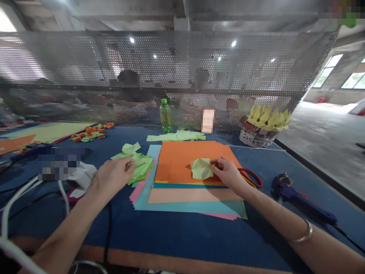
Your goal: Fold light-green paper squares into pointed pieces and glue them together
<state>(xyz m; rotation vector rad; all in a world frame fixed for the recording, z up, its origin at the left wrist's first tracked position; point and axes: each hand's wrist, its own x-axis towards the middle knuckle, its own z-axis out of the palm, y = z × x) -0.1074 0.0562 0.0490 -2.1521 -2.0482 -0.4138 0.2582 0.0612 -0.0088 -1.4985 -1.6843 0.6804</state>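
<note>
My right hand (226, 173) pinches a small creased pale-green paper square (201, 169) by its right edge, just over the orange sheet on top of a stack of coloured paper (182, 160). At the left of the stack, my left hand (118, 170) is closed, its fingers curled against a loose pile of green paper pieces (142, 167). Whether a piece is between those fingertips I cannot tell. Red-handled scissors (252, 177) lie beside my right wrist, their blades hidden.
Green paper strips (176, 136) and a green bottle (165, 116) stand behind the stack. A basket with yellow paper points (258, 137) is at back right, a blue glue gun (305, 203) at right. Orange-green paper pieces (92, 132) and white cables (8, 213) are at left.
</note>
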